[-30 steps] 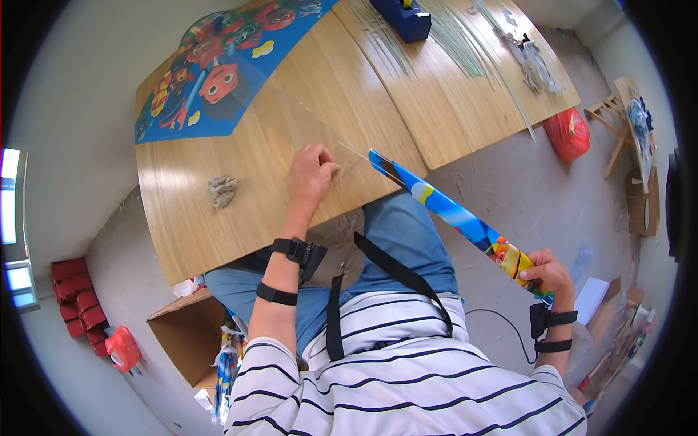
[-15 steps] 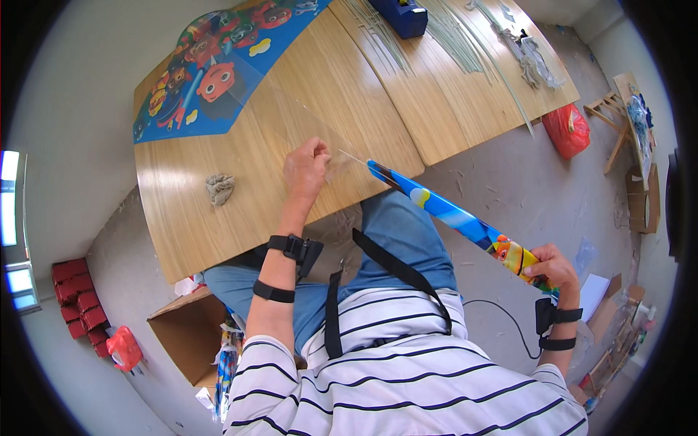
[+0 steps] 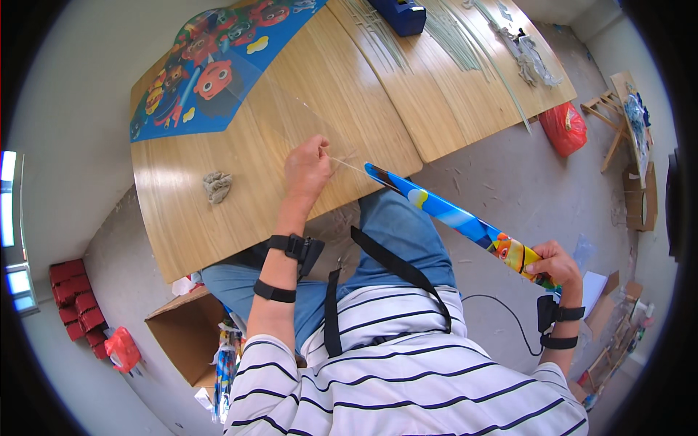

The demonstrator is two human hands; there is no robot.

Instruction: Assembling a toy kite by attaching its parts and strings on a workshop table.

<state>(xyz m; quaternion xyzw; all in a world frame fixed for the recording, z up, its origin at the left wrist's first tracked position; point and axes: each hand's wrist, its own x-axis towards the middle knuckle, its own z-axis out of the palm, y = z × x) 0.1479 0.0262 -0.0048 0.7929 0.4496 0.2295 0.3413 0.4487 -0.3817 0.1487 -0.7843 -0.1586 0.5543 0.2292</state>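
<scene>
My left hand (image 3: 307, 166) is over the table near its front edge, fingers pinched on a thin pale string (image 3: 347, 164). This string runs right to the tip of a long, narrow, rolled or folded sheet (image 3: 454, 216), glossy blue with colourful cartoon print. Gripping the far end of that roll is my right hand (image 3: 556, 264), out to the right above the floor. The roll slants from there up to the table's edge, its tip close to my left hand. A flat blue cartoon-printed sheet (image 3: 190, 91) with a clear plastic part lies at the table's far left.
On the wooden table (image 3: 196, 240) lie a crumpled grey cloth (image 3: 217, 187), several thin pale rods (image 3: 456, 42) and a dark blue tape dispenser (image 3: 401, 16). A red bag (image 3: 565, 129) is on the floor at right. An open cardboard box (image 3: 190, 336) stands lower left.
The string now reaches visibly from my left fingers to the roll's tip, slightly curved. Both hands have barely moved, and the roll stays in my right hand.
</scene>
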